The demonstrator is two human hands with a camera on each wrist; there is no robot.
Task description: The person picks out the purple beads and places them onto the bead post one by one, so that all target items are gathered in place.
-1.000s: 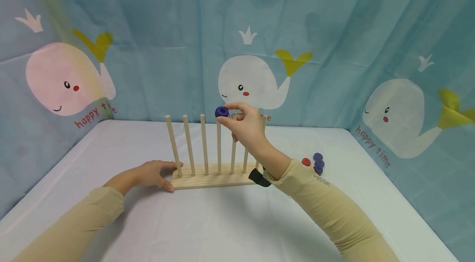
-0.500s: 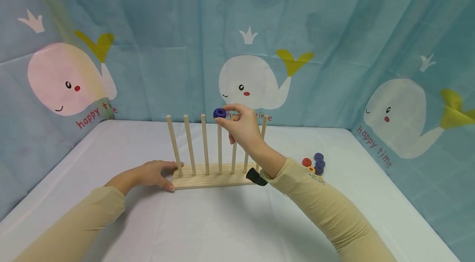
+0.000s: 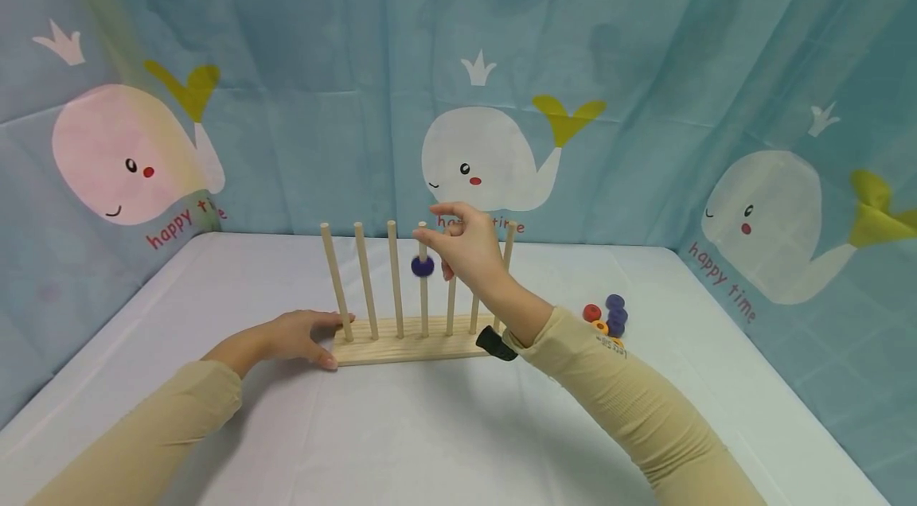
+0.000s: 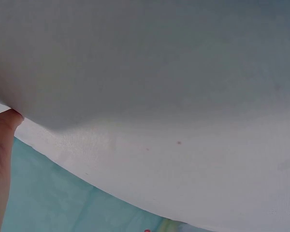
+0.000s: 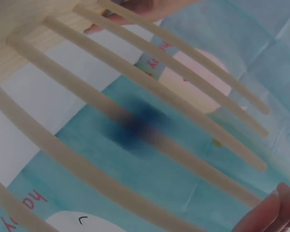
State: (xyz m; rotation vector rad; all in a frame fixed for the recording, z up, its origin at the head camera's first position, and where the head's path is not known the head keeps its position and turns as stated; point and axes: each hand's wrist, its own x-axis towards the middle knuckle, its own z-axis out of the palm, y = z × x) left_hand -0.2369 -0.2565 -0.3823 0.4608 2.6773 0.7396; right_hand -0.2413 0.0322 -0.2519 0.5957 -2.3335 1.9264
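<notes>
A purple bead (image 3: 423,266) is threaded on the fourth rod from the left of a wooden peg stand (image 3: 401,348), partway down. In the right wrist view the bead (image 5: 137,126) is a blue blur round its rod. My right hand (image 3: 469,245) is beside that rod's top, thumb and index finger parted, with the bead below them. At the stand's left end, my left hand (image 3: 295,336) grips the base, thumb at the front corner and fingers at the back. The left wrist view shows only part of a finger (image 4: 1,145) of it.
Right of the stand, on the white table (image 3: 401,434), lie a red bead (image 3: 591,313), several purple beads (image 3: 616,317) and yellow-orange ones (image 3: 600,327), partly behind the right sleeve. A blue whale-print curtain (image 3: 322,92) surrounds the table's back and sides.
My right thumb and index finger have let go of the purple bead, which has dropped from the rod's top to partway down. My left hand stays on the base.
</notes>
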